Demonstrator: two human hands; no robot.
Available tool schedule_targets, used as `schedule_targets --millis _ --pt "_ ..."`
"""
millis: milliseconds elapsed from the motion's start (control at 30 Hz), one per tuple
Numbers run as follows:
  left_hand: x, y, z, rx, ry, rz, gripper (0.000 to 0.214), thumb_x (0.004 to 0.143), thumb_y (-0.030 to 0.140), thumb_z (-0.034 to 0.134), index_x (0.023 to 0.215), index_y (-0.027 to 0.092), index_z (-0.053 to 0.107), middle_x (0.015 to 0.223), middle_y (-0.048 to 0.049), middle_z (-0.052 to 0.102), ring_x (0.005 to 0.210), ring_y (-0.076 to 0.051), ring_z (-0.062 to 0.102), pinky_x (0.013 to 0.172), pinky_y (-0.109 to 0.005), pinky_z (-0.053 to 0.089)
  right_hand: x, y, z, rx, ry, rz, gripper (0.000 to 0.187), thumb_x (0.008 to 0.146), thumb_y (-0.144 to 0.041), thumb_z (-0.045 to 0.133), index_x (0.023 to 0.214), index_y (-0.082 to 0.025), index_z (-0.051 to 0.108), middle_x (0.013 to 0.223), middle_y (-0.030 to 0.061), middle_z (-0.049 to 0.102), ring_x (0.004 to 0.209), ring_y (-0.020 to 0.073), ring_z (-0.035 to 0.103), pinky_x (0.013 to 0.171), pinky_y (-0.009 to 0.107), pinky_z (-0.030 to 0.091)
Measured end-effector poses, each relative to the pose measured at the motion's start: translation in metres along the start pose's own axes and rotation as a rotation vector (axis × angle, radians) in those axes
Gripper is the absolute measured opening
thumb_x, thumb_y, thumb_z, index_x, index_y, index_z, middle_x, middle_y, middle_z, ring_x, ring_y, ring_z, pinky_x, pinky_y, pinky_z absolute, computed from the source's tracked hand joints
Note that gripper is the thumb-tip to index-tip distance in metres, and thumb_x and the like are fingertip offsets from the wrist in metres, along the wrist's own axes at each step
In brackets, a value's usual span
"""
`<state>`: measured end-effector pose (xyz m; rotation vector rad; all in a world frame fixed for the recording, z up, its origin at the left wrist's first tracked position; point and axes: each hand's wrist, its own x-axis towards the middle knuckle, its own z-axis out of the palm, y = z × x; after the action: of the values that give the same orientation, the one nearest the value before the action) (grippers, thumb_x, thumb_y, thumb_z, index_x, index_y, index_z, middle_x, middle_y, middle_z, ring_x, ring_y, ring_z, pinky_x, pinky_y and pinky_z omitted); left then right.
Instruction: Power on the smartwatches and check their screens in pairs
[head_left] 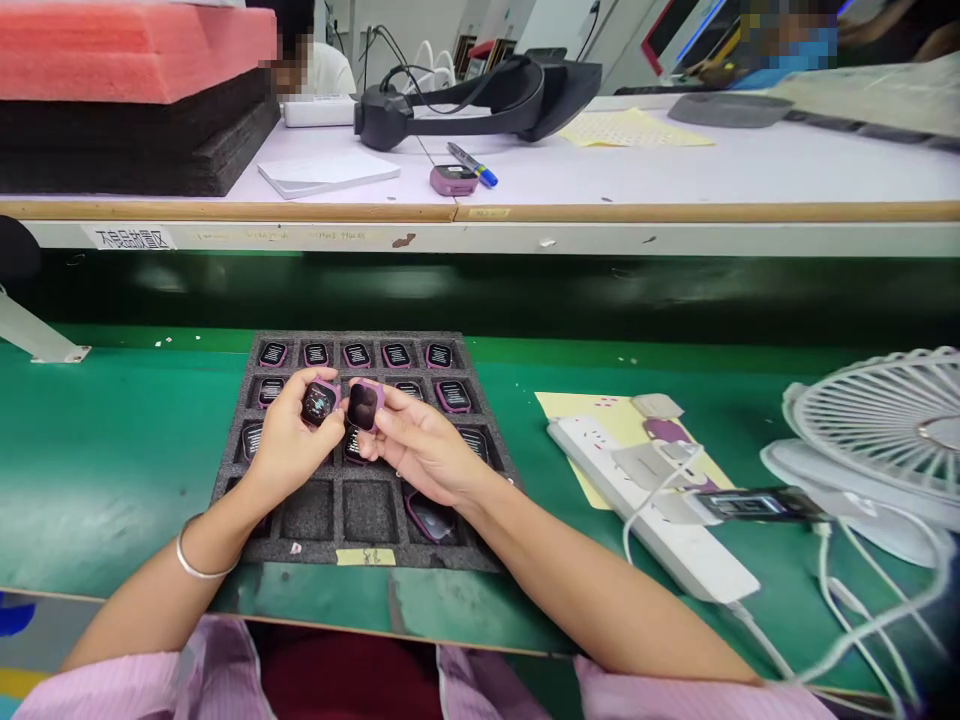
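Left of frame centre, over a grey foam tray [319,553], my left hand [287,440] is pinching a lit purple-cased square watch [320,402], my right hand [424,448] a dark-screened purple-cased square watch [364,406] just beside it.

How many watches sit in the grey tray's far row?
5, left to right: first watch, second watch, third watch, fourth watch, fifth watch. None in that row looks hidden; the left hand and right hand cover parts of nearer rows only.
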<state>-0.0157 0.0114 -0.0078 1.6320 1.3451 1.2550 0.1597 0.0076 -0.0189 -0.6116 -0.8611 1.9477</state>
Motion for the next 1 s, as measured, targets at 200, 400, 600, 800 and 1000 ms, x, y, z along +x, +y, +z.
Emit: schedule_targets --millis 200,400,600,800,1000 --pt "-0.0011 0.004 0.0006 0.061 0.01 0.012 0.042 0.071 0.022 0.061 0.112 0.017 0.061 0.102 -0.0053 0.07 0.086 -0.017 0.067 0.08 -0.029 0.055 0.0 -0.0014 -0.0011 0.027 -0.005 -0.005 0.046 0.073 -0.034 0.088 0.116 -0.026 0.072 0.098 0.0004 0.07 0.069 0.0106 0.062 0.068 0.027 0.049" --pt "-0.0023 0.0024 0.0009 0.062 -0.018 0.011 0.043 0.072 0.021 0.059 0.114 0.017 0.06 0.099 -0.0042 0.07 0.08 -0.016 0.066 0.074 -0.028 0.054 -0.0004 -0.0016 -0.0002 0.021 -0.014 0.015 0.046 0.073 -0.033 0.089 0.115 -0.025 0.073 0.095 -0.0007 0.069 0.07 0.0106 0.063 0.07 0.027 0.051" --pt "-0.0028 0.0033 0.0008 0.095 -0.038 0.053 0.039 0.074 0.019 0.057 0.113 0.019 0.058 0.1 -0.0037 0.071 0.086 -0.017 0.067 0.081 -0.029 0.053 -0.001 -0.0025 0.0013 0.009 -0.016 0.012 0.045 0.072 -0.034 0.089 0.114 -0.027 0.074 0.097 -0.0011 0.067 0.07 0.0106 0.063 0.069 0.027 0.051" --pt "-0.0034 0.0026 0.0008 0.096 -0.039 0.046 0.04 0.074 0.02 0.059 0.115 0.02 0.058 0.104 -0.0042 0.071 0.091 -0.018 0.068 0.084 -0.03 0.053 -0.0013 -0.0025 0.0016 -0.012 -0.018 0.008 0.049 0.073 -0.035 0.088 0.118 -0.026 0.071 0.097 0.0004 0.069 0.071 0.0118 0.062 0.069 0.028 0.052" --pt "-0.0039 0.0016 0.0009 0.108 -0.049 0.042 0.04 0.075 0.02 0.058 0.116 0.019 0.057 0.106 -0.0056 0.071 0.093 -0.019 0.067 0.089 -0.033 0.052 -0.0013 -0.0023 0.0009 -0.022 -0.022 0.009 0.049 0.073 -0.036 0.089 0.117 -0.026 0.071 0.095 -0.0002 0.068 0.07 0.0113 0.063 0.069 0.027 0.051"
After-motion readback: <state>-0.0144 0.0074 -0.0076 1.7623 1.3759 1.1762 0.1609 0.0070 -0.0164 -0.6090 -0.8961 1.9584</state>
